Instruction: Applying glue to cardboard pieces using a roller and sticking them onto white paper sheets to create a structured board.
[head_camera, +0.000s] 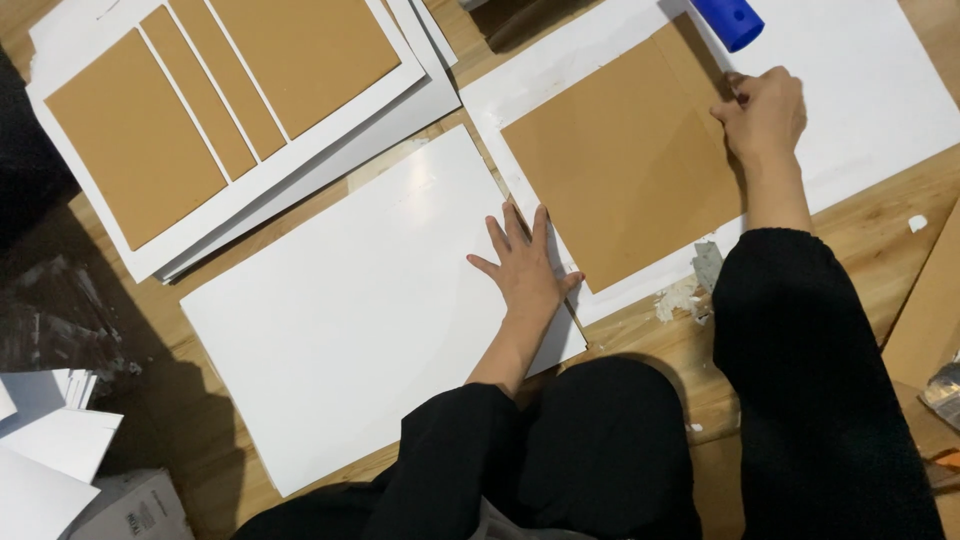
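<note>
— Fingers (515, 232) of the left hand (525, 272) are spread apart and lie flat on the white sheet (350, 300), at its right edge, touching the brown board (625, 160).

— And the right hand (765, 112)?

— It is curled together on the far right corner of the brown board; I cannot tell if it pinches something. The board lies on white paper (870, 90). A blue roller (730, 20) is just above this hand.

— What else?

— A stack (200, 120) with brown panels is at the top left.
</note>
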